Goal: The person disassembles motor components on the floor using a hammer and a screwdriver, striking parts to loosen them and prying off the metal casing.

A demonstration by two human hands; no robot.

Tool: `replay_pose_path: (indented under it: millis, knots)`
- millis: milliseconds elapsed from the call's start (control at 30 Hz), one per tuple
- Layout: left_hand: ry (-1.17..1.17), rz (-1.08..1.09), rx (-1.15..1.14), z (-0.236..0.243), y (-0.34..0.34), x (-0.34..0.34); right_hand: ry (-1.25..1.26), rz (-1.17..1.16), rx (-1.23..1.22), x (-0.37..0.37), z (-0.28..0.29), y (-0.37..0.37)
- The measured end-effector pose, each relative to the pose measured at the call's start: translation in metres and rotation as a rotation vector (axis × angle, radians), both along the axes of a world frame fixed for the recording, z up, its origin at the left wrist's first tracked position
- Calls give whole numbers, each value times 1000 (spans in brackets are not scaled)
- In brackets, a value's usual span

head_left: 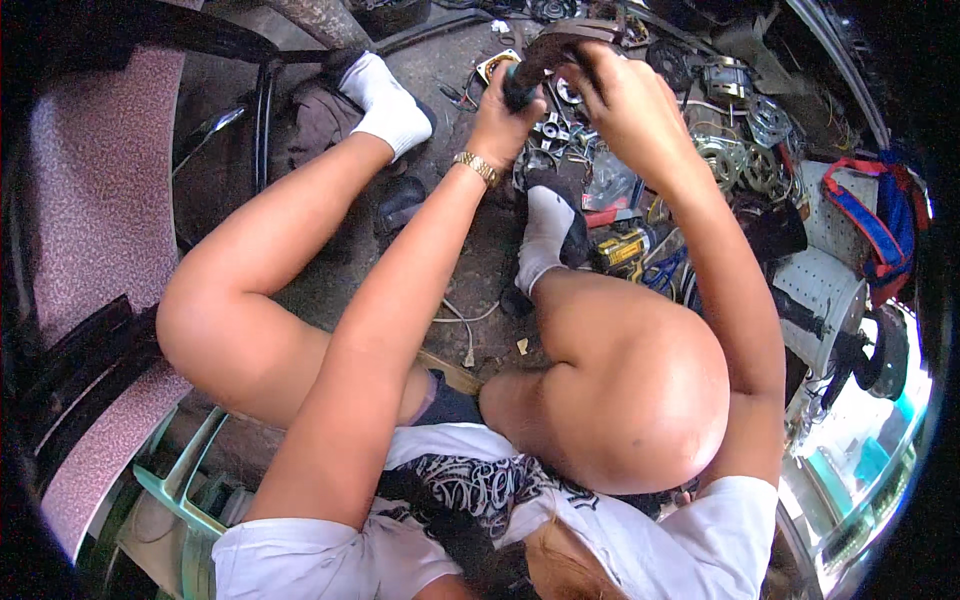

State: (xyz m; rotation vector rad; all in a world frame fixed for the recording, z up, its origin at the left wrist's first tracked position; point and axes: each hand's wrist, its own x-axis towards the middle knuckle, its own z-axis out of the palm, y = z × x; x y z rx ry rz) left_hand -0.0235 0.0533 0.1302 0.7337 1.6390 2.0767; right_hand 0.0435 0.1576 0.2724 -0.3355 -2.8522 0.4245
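My left hand [503,110] is closed around the dark handle of a tool [522,85], held out over the floor in front of me. A gold watch [477,166] sits on that wrist. My right hand [618,95] grips a curved brown metal part [560,45] at the tool's upper end. Both hands meet above a heap of small metal parts [560,130]. What the tool's tip touches is hidden by my fingers. I sit low with both knees raised, my feet in white socks [390,105] and dark sandals.
Motor windings and round metal housings [740,150] lie scattered at the right. A yellow and black power tool [625,250] rests by my right foot. A red and blue strap [880,220] hangs over a white perforated panel [825,285]. A pink speckled slab [90,200] stands at the left.
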Motion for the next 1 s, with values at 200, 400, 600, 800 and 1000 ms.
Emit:
replay_pose_path:
  millis: [200,400,600,800,1000]
  knots:
    - [39,-21,-85,-5,-2,5,315,-73,-265,1,11,0]
    - [54,-58,-71,1,-3,1,169,-129,-300,20,6,5]
    - [247,-215,-35,17,5,57,402,-368,-626,84,15,33]
    - [405,-270,-36,10,9,83,301,-708,-855,131,-1,37]
    - [458,-212,-68,0,5,90,332,-772,-864,144,-15,33]
